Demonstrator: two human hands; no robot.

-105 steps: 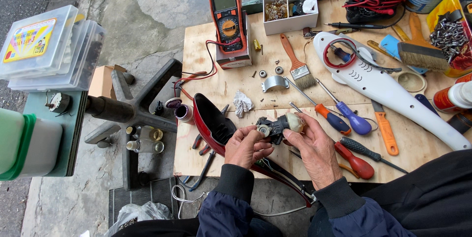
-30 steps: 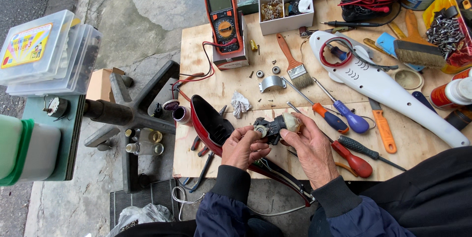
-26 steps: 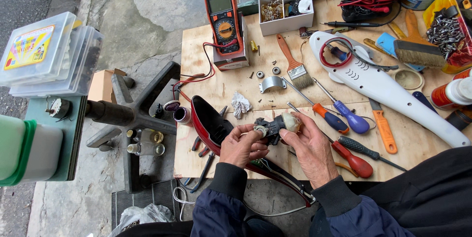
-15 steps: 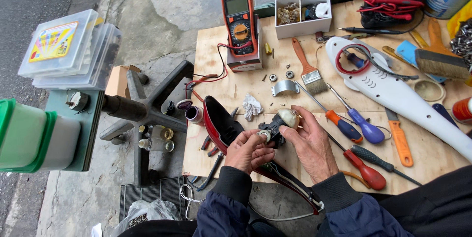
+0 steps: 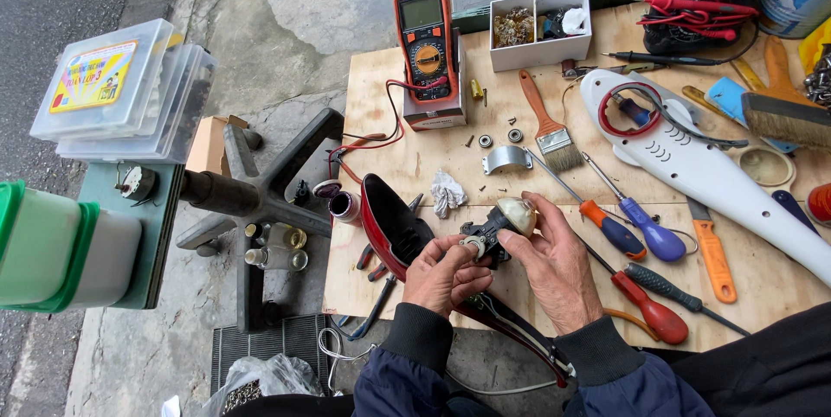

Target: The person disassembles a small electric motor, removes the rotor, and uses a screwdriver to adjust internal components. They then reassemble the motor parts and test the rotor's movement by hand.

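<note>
Both hands hold a small black motor assembly [image 5: 487, 234] with a pale rounded cap [image 5: 517, 214] over the near edge of a plywood board [image 5: 407, 157]. My left hand [image 5: 446, 274] grips its lower end, thumb on a small round part. My right hand [image 5: 554, 261] cups the cap end from the right. Under the hands lies a dark red appliance shell [image 5: 389, 222], its tail running toward me.
Right of the hands lie several screwdrivers [image 5: 619, 231] and a long white appliance body [image 5: 701, 170]. Farther back are a paintbrush [image 5: 545, 123], an orange multimeter [image 5: 426, 36], a white parts box [image 5: 541, 23], a metal clamp [image 5: 507, 157], a crumpled tissue [image 5: 447, 192]. Left: a chair base [image 5: 260, 196], plastic boxes [image 5: 121, 93].
The camera has shifted, so everything sits a little further right in view. My hands keep hold of the motor assembly and have turned it slightly; the cap now points up and right.
</note>
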